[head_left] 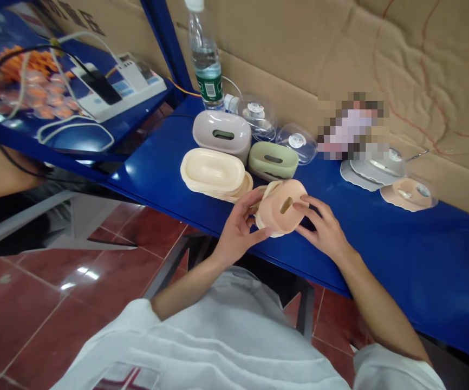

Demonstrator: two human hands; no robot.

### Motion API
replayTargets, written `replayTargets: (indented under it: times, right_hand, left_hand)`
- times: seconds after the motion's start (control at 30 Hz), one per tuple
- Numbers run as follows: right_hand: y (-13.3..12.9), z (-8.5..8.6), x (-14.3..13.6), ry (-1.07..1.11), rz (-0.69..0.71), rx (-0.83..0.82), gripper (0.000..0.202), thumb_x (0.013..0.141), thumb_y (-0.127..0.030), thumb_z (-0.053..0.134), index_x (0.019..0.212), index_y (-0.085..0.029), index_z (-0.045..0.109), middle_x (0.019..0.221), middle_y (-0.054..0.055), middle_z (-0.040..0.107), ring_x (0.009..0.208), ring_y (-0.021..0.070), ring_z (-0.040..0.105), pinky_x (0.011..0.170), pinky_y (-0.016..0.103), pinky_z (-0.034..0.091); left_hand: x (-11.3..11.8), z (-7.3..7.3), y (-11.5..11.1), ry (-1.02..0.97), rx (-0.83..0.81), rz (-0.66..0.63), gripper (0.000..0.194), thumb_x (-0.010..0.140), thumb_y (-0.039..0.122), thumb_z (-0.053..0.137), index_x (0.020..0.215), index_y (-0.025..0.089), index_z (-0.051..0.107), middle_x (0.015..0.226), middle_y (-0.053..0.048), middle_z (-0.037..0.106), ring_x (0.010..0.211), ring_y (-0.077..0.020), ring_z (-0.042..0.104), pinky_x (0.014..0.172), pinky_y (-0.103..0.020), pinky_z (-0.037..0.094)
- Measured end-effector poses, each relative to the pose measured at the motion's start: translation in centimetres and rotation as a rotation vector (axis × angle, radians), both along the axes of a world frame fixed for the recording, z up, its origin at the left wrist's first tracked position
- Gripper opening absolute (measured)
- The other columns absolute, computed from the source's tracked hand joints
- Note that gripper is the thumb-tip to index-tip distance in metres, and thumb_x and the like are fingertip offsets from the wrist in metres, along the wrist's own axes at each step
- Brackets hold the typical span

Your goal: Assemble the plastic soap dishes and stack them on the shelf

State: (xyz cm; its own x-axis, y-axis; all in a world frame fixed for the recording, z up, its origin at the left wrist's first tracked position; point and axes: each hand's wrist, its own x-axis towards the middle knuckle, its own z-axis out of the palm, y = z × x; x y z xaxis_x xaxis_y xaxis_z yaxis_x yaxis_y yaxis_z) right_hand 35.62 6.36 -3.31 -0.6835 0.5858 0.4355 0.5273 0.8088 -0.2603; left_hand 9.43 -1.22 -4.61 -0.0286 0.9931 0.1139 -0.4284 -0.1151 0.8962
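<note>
Near the table's front edge I hold a peach oval plastic piece with a slot [277, 208] between my two hands. Cream plastic shows beneath and behind it. My left hand [240, 225] grips its left side, thumb along the near edge. On its right side are the fingers of my right hand [319, 219], the thumb below. Just left lies a stack of cream oval trays [212, 170]. Behind it stand a lilac slotted oval box [222, 132] and a smaller green slotted box [273, 160].
A water bottle [208, 59] stands behind the boxes, beside clear plastic covers [297, 142]. Grey scalloped pieces [370, 170] and a peach scalloped piece [407, 195] lie at right on the blue table [421, 260]. A power strip [124, 89] with cables sits on another table at left.
</note>
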Motion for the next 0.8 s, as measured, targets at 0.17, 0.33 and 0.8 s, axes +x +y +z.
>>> replayTargets:
  times: [0.17, 0.33, 0.8]
  right_hand:
    - [-0.1, -0.2, -0.1, 0.016, 0.060, -0.089, 0.075, 0.096, -0.043, 0.078, 0.161, -0.032, 0.044, 0.158, 0.017, 0.050, 0.150, 0.0391, 0.052, 0.118, 0.063, 0.055]
    - [-0.6, -0.2, -1.0, 0.011, 0.085, -0.076, 0.082, 0.095, -0.044, 0.079, 0.164, -0.032, 0.038, 0.170, 0.018, 0.036, 0.158, 0.0429, 0.040, 0.123, 0.069, 0.049]
    - [-1.5, -0.7, -0.1, 0.411, -0.006, -0.266, 0.074, 0.100, -0.044, 0.068, 0.165, -0.032, 0.035, 0.150, 0.014, 0.062, 0.129, 0.0335, 0.069, 0.104, 0.055, 0.063]
  left_hand:
    - [0.6, 0.2, -0.5, 0.109, 0.079, 0.080, 0.071, 0.084, 0.033, 0.091, 0.147, 0.031, 0.057, 0.162, -0.011, 0.053, 0.148, -0.0316, 0.053, 0.122, -0.048, 0.045]
    - [2.5, -0.2, -1.5, 0.136, 0.153, 0.131, 0.078, 0.088, 0.032, 0.088, 0.154, 0.036, 0.046, 0.163, -0.010, 0.044, 0.154, -0.0318, 0.046, 0.123, -0.049, 0.046]
    - [1.9, 0.9, -2.9, 0.194, 0.266, -0.128, 0.069, 0.093, 0.016, 0.075, 0.153, 0.034, 0.047, 0.157, -0.012, 0.055, 0.150, -0.0270, 0.054, 0.126, -0.047, 0.043]
